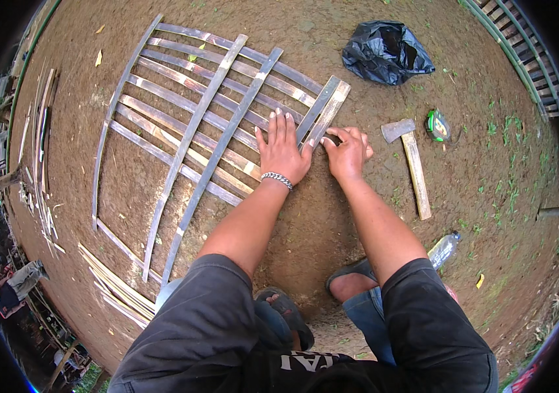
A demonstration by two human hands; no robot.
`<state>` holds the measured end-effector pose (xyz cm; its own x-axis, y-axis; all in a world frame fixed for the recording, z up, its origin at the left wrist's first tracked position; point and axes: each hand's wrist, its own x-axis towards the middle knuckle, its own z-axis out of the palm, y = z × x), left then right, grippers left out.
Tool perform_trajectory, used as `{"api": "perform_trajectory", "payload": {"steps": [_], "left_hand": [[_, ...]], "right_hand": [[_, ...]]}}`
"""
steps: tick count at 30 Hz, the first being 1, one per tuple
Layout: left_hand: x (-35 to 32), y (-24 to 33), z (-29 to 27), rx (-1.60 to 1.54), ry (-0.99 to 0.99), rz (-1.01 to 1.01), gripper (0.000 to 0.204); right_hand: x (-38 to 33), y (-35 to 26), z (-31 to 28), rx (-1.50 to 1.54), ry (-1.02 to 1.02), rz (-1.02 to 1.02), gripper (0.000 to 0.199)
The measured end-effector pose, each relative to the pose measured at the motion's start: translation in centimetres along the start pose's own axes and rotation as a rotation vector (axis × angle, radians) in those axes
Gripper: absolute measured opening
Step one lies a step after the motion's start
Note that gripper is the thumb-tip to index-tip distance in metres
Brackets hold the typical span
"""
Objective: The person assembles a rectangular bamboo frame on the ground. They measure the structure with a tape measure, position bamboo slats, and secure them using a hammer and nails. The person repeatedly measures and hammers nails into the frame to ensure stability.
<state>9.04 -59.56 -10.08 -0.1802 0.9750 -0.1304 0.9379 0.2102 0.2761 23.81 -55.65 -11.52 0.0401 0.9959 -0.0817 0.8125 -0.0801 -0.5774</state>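
A lattice of split bamboo slats (205, 110) lies on the dirt in front of me, long strips crossed by several others. At its right end, a dark slat (319, 106) and a paler slat (333, 108) lie side by side across the strip ends. My left hand (285, 152), a chain bracelet on its wrist, rests open with fingers stretched over the strips, its thumb by the pale slat's near end. Close beside it, my right hand (349, 154) has its fingers curled in, thumb and forefinger at that same end. Whatever they may pinch is too small or hidden.
Right of my hands lie a hatchet (415, 171) with a wooden handle and a green tape measure (436, 124). A black plastic bag (372, 60) sits farther off. A clear bottle (446, 247) lies near my foot. Loose bamboo strips (117, 288) are at left; a slatted fence (523, 51) stands far right.
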Motion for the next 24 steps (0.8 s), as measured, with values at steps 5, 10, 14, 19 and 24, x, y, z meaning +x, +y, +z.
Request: {"api": "perform_trajectory", "payload": {"steps": [5,10,14,19,24], "left_hand": [[-0.02,-0.15,0.3,0.013,0.013,-0.001,0.079],[0.03,0.05,0.02,0.018,-0.011,-0.004,0.079],[0.02,0.04,-0.02,0.013,0.009,-0.001,0.078],[0.07,-0.03,0.07,0.007,0.021,0.004,0.079],[0.13,0.08,-0.32,0.011,-0.016,-0.001,0.08]], "right_hand": [[-0.02,-0.27,-0.2,-0.006,-0.015,0.009,0.025],[0.01,-0.18,-0.23,-0.013,-0.006,0.007,0.023],[-0.05,-0.2,-0.25,0.014,0.0,0.001,0.023],[0.0,-0.18,-0.16,0.011,-0.005,0.006,0.024],[-0.05,-0.14,-0.07,0.019,0.007,0.008,0.023]]}}
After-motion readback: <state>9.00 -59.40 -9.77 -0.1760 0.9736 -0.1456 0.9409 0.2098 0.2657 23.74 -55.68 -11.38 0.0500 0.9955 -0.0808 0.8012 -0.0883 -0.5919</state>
